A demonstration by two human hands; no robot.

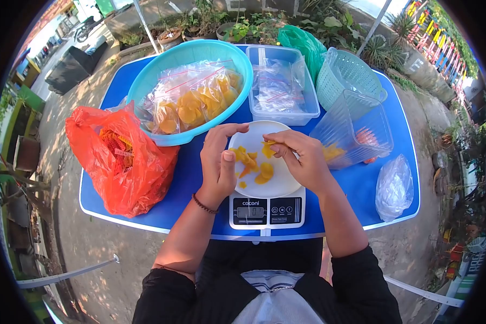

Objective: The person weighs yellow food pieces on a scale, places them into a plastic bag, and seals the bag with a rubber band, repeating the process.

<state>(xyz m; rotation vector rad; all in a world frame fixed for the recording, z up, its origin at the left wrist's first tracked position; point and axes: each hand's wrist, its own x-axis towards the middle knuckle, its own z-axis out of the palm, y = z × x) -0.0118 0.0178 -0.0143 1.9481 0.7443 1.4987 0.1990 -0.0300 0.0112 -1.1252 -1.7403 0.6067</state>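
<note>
A white kitchen scale point(267, 211) stands at the table's front edge, its display too small to read surely. On it sits a white plate point(281, 186) with several thin yellow chips point(248, 160). My right hand point(303, 155) is over the plate's right side, thumb and fingertips pinched on a yellow chip point(268, 148). At the plate's left edge my left hand point(219, 159) is open, thumb apart from the fingers, holding nothing. A clear square container point(356, 127), tilted beside my right hand, has more yellow chips at its bottom.
On the blue table point(200, 197), a turquoise basin point(243, 102) holds chip-filled zip bags point(191, 105). A red plastic bag point(110, 173) stands left. Behind the scale is a tub point(283, 116) of clear bags. At right are a green basket point(340, 65) and a bundled clear bag point(394, 189).
</note>
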